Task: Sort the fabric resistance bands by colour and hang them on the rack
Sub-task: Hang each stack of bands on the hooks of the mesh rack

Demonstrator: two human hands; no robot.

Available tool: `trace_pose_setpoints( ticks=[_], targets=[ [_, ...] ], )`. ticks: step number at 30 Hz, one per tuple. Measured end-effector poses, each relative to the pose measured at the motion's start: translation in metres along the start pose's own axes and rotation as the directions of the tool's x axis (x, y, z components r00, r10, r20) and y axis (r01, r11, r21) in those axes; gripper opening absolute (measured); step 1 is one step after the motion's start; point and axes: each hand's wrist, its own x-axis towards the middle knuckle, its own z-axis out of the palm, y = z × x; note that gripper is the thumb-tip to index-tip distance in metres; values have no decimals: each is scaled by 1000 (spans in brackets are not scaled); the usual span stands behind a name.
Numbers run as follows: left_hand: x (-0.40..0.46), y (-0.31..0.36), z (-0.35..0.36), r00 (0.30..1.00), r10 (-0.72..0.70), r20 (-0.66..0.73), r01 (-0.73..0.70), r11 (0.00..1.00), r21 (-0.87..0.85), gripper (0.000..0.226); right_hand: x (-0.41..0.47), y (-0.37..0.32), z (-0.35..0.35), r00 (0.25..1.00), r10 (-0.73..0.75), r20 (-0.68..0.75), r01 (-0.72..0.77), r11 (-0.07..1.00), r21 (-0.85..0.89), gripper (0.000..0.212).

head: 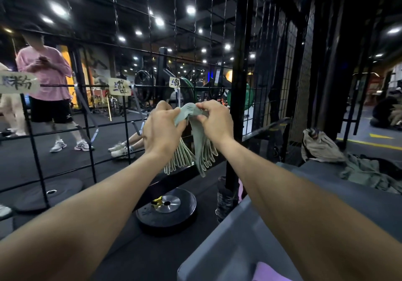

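Before rack, left hand, right hand pinching green bands

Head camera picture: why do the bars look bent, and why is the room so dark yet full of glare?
Head view: the wide-angle lens bows the wire rack bars; ceiling spotlights flare against dark surroundings; both hands and the green bands are evenly lit and fairly sharp; the background is soft.

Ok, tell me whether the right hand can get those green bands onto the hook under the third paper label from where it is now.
Probably yes. The right hand and left hand hold the green bands just below the label, and nothing stands between them and the rack. The hook itself is hard to make out.
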Motion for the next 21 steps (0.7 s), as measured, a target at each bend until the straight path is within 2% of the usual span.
trace_pose_setpoints(
  ticks=[6,11,13,17,21],
  targets=[
    [-9,-6,6,999,-12,-34,10,999,-41,29,-20,11,21,996,71,-46,-67,993,92,28],
    [-5,4,3,999,-39,-5,39,999,-8,23,-15,5,1,999,-3,54,4,1000,-14,31],
    [-4,6,1,999,-38,9,37,998,45,24,-18,2,-3,998,-26,54,26,1000,6,33],
    [2,5,-1,1000,-17,12,16,998,68,28,-23,-3,-5,993,-116,-19,115,992,-46,10],
    [7,2,0,1000,23,14,-25,993,117,29,-22,-15,-4,993,-77,92,93,978,-189,18]
  ],
)
